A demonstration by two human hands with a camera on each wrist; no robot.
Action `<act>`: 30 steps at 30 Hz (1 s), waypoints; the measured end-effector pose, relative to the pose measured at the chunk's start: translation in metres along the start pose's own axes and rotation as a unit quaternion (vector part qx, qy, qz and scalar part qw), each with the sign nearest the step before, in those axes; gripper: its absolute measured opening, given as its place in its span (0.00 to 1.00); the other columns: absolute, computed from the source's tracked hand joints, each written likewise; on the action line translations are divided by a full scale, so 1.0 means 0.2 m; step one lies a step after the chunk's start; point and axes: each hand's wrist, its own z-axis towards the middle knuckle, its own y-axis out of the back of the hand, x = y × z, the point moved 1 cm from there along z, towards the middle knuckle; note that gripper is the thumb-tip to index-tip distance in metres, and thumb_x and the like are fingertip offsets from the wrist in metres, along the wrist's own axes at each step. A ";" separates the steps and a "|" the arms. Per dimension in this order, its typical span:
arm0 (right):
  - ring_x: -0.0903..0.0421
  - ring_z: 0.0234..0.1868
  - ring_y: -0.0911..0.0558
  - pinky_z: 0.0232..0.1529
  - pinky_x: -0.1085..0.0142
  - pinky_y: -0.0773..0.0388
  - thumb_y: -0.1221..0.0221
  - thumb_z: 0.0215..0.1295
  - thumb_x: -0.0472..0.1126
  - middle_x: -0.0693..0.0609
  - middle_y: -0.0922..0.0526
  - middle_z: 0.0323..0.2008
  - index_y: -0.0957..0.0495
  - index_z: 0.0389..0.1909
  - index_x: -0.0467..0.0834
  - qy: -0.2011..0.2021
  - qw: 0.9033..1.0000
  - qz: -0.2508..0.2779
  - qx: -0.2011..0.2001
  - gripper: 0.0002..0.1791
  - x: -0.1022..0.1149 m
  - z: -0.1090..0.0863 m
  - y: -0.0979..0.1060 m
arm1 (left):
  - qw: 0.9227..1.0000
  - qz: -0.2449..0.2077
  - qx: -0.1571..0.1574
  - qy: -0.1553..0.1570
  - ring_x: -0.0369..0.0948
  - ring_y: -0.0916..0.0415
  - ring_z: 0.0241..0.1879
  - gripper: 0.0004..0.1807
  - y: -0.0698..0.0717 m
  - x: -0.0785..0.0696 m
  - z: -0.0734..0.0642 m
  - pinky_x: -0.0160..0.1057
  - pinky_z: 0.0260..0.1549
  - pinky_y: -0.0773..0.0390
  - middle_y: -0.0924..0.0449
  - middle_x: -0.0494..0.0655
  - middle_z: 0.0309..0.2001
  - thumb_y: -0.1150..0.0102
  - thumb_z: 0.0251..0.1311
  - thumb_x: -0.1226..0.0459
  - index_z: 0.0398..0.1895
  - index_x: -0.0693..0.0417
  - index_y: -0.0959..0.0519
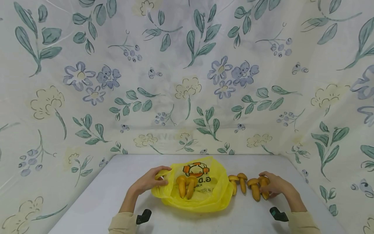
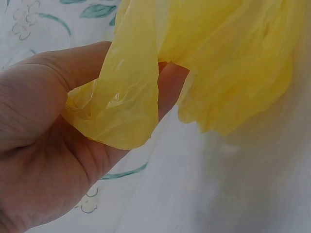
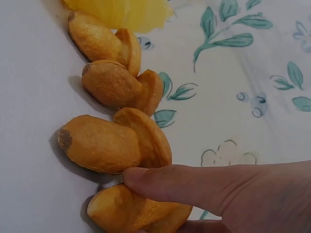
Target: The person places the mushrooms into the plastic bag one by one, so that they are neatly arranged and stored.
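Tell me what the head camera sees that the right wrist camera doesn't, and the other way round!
Only the head view shows the left hand holding the yellow plastic bag, the bag's cartoon print and two mushrooms within its outline. Only the right wrist view clearly shows dark tips on three mushroom stems. Both show four mushrooms in a row, the right hand holding the end one, plus the bag, white table and floral backdrop.

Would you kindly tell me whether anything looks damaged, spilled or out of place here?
Nothing really stands out. The yellow bag is merely crumpled, and the four mushrooms beside it lie in a row without visible damage. Dark patches mark some stem ends, but these seem unremarkable.
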 end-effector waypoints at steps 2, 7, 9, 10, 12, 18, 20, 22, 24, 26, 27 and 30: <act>0.52 0.35 0.22 0.35 0.59 0.16 0.34 0.57 0.37 0.30 0.27 0.55 0.37 0.66 0.34 0.004 1.000 0.004 0.001 0.36 0.00 0.00 0.00 | 1.000 0.000 -0.001 -0.002 0.44 0.29 0.43 0.29 0.00 0.00 0.00 0.37 0.39 0.24 0.31 0.60 0.65 0.35 0.60 0.59 0.65 0.53 0.29; 0.52 0.35 0.22 0.36 0.58 0.16 0.34 0.58 0.37 0.30 0.27 0.56 0.37 0.66 0.34 0.008 1.000 0.005 0.006 0.36 0.00 -0.01 0.01 | 1.000 0.002 0.001 -0.017 0.45 0.31 0.43 0.29 0.00 0.00 0.00 0.39 0.40 0.27 0.32 0.62 0.65 0.35 0.61 0.60 0.65 0.55 0.29; 0.52 0.35 0.22 0.37 0.58 0.16 0.34 0.59 0.38 0.30 0.27 0.56 0.37 0.66 0.34 0.007 1.000 0.005 0.007 0.36 0.00 -0.01 0.01 | 1.000 0.006 0.001 -0.021 0.45 0.31 0.44 0.29 0.00 0.01 0.00 0.39 0.41 0.27 0.32 0.62 0.66 0.35 0.61 0.60 0.65 0.55 0.29; 0.52 0.35 0.22 0.37 0.58 0.16 0.34 0.59 0.37 0.30 0.27 0.56 0.37 0.66 0.34 0.008 1.000 0.005 0.007 0.36 0.00 -0.01 0.01 | 1.000 0.009 0.001 -0.022 0.45 0.31 0.44 0.29 0.00 0.01 0.00 0.39 0.41 0.27 0.32 0.61 0.66 0.35 0.61 0.60 0.65 0.54 0.29; 0.52 0.35 0.22 0.37 0.57 0.16 0.34 0.58 0.37 0.30 0.27 0.56 0.37 0.66 0.34 0.011 1.000 0.006 0.007 0.36 0.00 -0.01 0.01 | 1.000 0.017 -0.001 -0.021 0.45 0.31 0.46 0.29 0.00 0.01 0.00 0.40 0.43 0.27 0.32 0.61 0.66 0.35 0.61 0.59 0.65 0.53 0.29; 0.52 0.35 0.22 0.36 0.58 0.16 0.34 0.58 0.37 0.33 0.25 0.52 0.37 0.66 0.34 0.016 1.000 0.006 0.001 0.36 0.00 -0.01 0.01 | 1.000 0.025 -0.009 -0.017 0.48 0.30 0.49 0.28 0.00 0.01 0.00 0.44 0.49 0.26 0.32 0.59 0.68 0.35 0.61 0.59 0.64 0.51 0.28; 0.52 0.34 0.22 0.36 0.58 0.16 0.34 0.58 0.37 0.34 0.24 0.52 0.37 0.65 0.34 0.019 1.000 0.006 -0.001 0.36 0.00 -0.01 0.01 | 0.999 0.025 -0.008 -0.017 0.48 0.29 0.50 0.28 0.00 0.01 0.00 0.44 0.50 0.26 0.32 0.59 0.68 0.35 0.61 0.59 0.64 0.51 0.28; 0.53 0.34 0.22 0.36 0.58 0.16 0.34 0.58 0.37 0.33 0.24 0.52 0.36 0.65 0.34 0.021 1.000 0.005 -0.003 0.35 0.00 -0.01 0.01 | 0.999 0.027 -0.008 -0.017 0.48 0.29 0.50 0.28 0.00 0.01 0.00 0.44 0.50 0.26 0.33 0.60 0.68 0.35 0.61 0.59 0.64 0.51 0.28; 0.53 0.34 0.21 0.36 0.58 0.16 0.34 0.58 0.37 0.32 0.25 0.54 0.36 0.65 0.33 0.022 1.000 0.005 -0.005 0.35 0.00 -0.01 0.01 | 0.999 0.029 -0.006 -0.019 0.47 0.30 0.50 0.28 0.00 0.01 0.00 0.43 0.49 0.26 0.33 0.60 0.68 0.35 0.61 0.59 0.65 0.52 0.28; 0.54 0.34 0.21 0.36 0.59 0.16 0.34 0.58 0.37 0.30 0.26 0.55 0.36 0.65 0.33 0.023 1.000 0.005 -0.006 0.36 0.00 -0.01 0.01 | 0.999 0.026 -0.006 -0.019 0.48 0.30 0.49 0.28 0.00 0.00 -0.01 0.42 0.48 0.27 0.34 0.60 0.68 0.35 0.61 0.59 0.65 0.52 0.29; 0.54 0.34 0.21 0.36 0.59 0.16 0.34 0.57 0.37 0.29 0.27 0.56 0.36 0.65 0.33 0.022 1.000 0.006 -0.006 0.36 0.00 -0.02 0.01 | 0.999 0.024 -0.006 -0.020 0.48 0.30 0.49 0.28 0.00 0.00 -0.01 0.42 0.48 0.27 0.34 0.61 0.68 0.35 0.61 0.59 0.65 0.52 0.29; 0.54 0.34 0.20 0.37 0.59 0.16 0.34 0.57 0.37 0.28 0.28 0.58 0.37 0.65 0.33 0.019 1.000 0.009 -0.007 0.36 0.00 -0.02 0.02 | 1.000 0.019 -0.004 -0.024 0.48 0.30 0.50 0.28 0.00 0.00 -0.01 0.44 0.48 0.27 0.34 0.61 0.69 0.35 0.61 0.60 0.65 0.53 0.29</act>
